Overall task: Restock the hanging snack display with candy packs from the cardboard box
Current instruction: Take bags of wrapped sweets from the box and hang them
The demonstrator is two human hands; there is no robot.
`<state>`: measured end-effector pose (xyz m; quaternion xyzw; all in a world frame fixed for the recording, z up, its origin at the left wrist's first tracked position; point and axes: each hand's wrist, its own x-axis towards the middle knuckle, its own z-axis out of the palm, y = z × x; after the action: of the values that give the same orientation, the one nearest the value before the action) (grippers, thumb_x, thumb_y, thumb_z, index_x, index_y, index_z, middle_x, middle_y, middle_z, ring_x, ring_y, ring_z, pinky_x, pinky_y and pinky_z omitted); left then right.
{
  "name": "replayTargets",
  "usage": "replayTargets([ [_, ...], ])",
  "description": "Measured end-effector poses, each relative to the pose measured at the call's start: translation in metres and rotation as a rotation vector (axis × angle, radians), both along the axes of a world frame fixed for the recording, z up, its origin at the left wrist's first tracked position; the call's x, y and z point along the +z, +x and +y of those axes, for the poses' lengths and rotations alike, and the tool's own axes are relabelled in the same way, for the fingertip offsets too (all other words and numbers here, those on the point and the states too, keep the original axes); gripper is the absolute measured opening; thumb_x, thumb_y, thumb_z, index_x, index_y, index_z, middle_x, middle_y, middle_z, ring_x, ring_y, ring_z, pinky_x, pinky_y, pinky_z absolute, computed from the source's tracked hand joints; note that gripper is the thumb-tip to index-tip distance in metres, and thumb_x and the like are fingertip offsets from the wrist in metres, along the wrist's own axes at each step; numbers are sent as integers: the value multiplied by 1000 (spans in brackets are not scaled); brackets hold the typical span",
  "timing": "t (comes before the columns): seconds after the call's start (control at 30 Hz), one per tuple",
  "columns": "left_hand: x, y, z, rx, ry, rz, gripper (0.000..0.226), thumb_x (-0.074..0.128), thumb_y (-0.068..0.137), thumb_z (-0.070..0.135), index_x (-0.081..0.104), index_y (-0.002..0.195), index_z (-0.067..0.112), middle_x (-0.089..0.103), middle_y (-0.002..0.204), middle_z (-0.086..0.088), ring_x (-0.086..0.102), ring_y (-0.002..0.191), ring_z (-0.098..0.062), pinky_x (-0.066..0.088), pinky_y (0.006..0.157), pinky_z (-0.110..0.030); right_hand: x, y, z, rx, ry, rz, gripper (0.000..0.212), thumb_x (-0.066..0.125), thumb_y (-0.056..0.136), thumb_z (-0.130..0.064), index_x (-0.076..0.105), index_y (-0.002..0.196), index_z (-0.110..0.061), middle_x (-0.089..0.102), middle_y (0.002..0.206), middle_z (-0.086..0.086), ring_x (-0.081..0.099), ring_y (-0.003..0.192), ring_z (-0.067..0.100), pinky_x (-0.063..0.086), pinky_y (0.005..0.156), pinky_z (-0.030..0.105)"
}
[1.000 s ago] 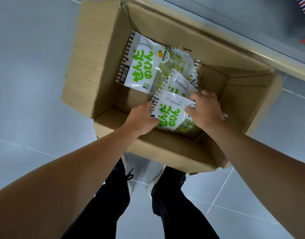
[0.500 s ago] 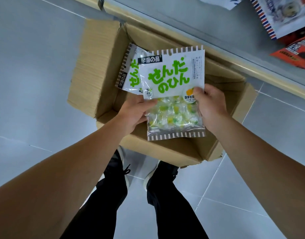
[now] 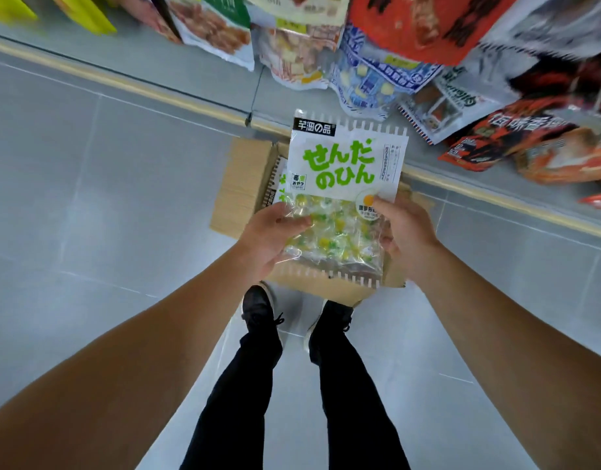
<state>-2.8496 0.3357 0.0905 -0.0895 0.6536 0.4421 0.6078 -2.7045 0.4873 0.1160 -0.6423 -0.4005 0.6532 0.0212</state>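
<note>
I have the candy pack (image 3: 340,184) gripped in both hands, lifted above the cardboard box (image 3: 239,184) that sits on the floor (image 3: 88,198) in front of my shoes. My left hand (image 3: 275,237) curls around the pack's lower left edge over the clear window of sweets, and my right hand (image 3: 406,232) pinches the right edge, thumb pressed beside the round orange mark. The pack stands upright with its long axis running away from me, header edge on top and pointing toward the hanging snack bags (image 3: 377,62) above and beyond it. That is the relation I steer by: the display lies up and forward of both hands, slightly to the right, so I judge the right hand nearer to it. I cannot make out any free hook or a hole in the header. At least one more pack (image 3: 278,188) lies in the box behind the one I hold.
</note>
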Motion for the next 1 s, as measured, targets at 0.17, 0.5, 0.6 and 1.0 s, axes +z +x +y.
replayTargets([
  [0.17,107,-8,-17,-43,38,69,77,83,73,28,44,134,1,66,116,-7,61,98,-19,49,62,-28,107,4,-31,27,79,44,13,69,87,-15,72,93,-26,74,84,-6,65,74,18,48,76,38],
  [0.5,290,29,-59,-205,149,171,49,79,80,25,58,122,9,72,94,-3,67,84,-15,50,62,-28,280,54,-91,-63,216,117,26,67,84,-9,71,109,-17,75,97,-1,69,91,20,51,71,30],
  [0.6,324,54,-62,-208,193,218,60,82,71,34,60,122,11,71,106,-10,66,97,-23,51,66,-31,311,79,-99,-65,256,129,30,67,83,-13,70,113,-19,75,101,-1,69,95,21,54,80,38],
  [1.0,456,270,-55,-256,463,403,61,78,79,27,53,129,2,66,96,-2,62,85,-15,48,68,-30,443,296,-108,-201,484,280,19,68,83,-11,71,99,-20,74,90,-1,66,92,25,51,80,40],
])
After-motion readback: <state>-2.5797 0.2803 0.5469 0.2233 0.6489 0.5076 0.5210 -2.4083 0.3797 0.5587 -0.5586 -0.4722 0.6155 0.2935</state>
